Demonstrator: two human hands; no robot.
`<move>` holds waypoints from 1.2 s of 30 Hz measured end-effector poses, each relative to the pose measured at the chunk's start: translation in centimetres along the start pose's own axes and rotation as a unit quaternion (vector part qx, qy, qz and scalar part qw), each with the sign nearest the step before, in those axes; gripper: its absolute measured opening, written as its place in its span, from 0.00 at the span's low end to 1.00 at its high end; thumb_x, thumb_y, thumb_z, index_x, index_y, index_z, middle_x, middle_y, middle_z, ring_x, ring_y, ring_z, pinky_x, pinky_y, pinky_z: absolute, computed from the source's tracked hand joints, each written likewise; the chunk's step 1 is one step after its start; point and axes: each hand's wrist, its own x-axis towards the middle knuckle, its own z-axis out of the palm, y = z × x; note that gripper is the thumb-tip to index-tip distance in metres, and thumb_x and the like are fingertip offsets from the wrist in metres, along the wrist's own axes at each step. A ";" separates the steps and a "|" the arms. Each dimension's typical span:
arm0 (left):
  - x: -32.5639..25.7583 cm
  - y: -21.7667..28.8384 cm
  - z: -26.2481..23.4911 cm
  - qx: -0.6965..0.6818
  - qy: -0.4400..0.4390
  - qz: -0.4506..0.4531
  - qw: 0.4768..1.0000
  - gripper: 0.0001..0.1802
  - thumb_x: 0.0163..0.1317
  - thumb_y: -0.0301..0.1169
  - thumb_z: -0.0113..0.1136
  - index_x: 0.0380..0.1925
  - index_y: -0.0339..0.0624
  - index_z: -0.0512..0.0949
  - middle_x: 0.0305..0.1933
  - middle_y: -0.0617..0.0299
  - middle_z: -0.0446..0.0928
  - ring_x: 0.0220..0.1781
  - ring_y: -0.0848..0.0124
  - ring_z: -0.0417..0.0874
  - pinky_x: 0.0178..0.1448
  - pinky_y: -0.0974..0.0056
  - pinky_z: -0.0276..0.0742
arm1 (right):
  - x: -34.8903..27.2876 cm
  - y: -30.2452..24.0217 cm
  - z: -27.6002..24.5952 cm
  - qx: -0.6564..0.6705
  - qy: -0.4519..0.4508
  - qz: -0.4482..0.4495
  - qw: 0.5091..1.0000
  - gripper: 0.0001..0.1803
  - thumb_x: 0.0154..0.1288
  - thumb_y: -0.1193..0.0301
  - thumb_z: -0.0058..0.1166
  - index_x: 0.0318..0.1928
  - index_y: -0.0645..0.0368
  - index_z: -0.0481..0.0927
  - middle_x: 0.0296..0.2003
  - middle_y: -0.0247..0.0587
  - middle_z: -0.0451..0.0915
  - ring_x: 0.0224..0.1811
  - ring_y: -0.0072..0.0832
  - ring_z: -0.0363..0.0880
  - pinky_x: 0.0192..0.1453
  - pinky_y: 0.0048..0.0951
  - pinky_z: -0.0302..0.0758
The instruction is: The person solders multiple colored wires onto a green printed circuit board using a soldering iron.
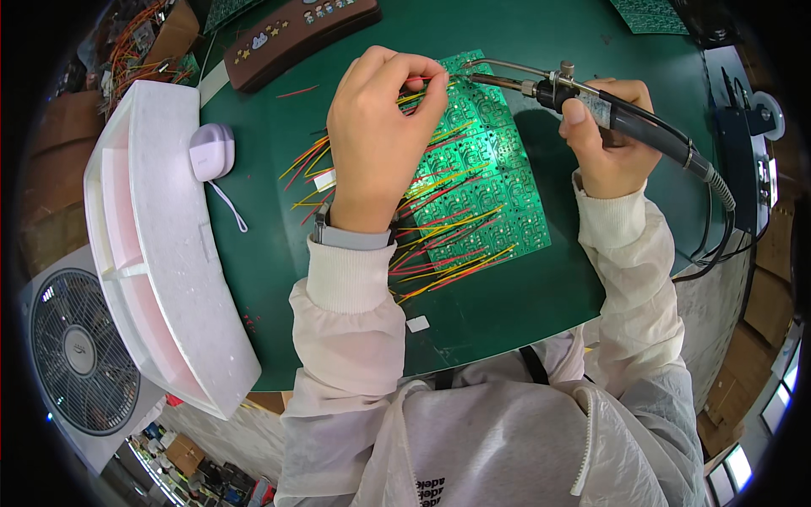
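A panel of green circuit boards (525, 190) lies on the green table mat in front of me. Rows of thin red, yellow and black wires (452, 226) stick out over its left side. My left hand (376, 135) is above the panel's upper left, thumb and forefinger pinched on a red wire that points to the top of the board. From the right, my right hand (610, 152) grips a soldering iron (655, 133) with a thin metal feed tube along it. The iron's tip is at the panel's top edge, close to the wire end; exact contact is too small to tell.
A brown case (300, 35) lies at the back left. A lavender pouch-like case (211, 152) sits beside a white foam tray (186, 253). A fan (80, 346) stands far left. The iron's cable runs to a dark unit (737, 160) at right. More wires (139, 42) fill the back left.
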 end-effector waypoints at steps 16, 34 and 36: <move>0.0 0.2 -0.2 0.007 -0.005 0.008 1.000 0.04 0.46 0.21 0.60 0.24 0.36 0.77 0.23 0.64 0.71 0.25 0.77 0.72 0.31 0.73 0.67 | 0.3 -0.2 -0.2 -0.007 -0.032 -0.029 0.999 0.14 0.46 0.77 0.60 0.32 0.66 0.69 0.26 0.37 0.76 0.26 0.17 0.72 0.33 0.18 0.71; -0.1 0.0 0.2 0.007 0.024 0.009 1.000 0.03 0.41 0.24 0.60 0.18 0.42 0.75 0.22 0.66 0.70 0.27 0.71 0.73 0.30 0.67 0.69 | 0.2 -0.2 -0.6 -0.016 0.021 -0.070 0.997 0.15 0.45 0.76 0.61 0.32 0.67 0.70 0.28 0.39 0.75 0.27 0.19 0.72 0.34 0.19 0.71; -0.1 0.0 0.4 0.008 0.024 0.012 1.000 0.03 0.41 0.24 0.60 0.18 0.42 0.75 0.22 0.66 0.70 0.27 0.70 0.73 0.30 0.67 0.69 | 0.5 -0.3 -1.1 -0.026 0.082 -0.060 0.994 0.16 0.45 0.75 0.62 0.33 0.67 0.70 0.29 0.39 0.75 0.29 0.20 0.72 0.37 0.20 0.71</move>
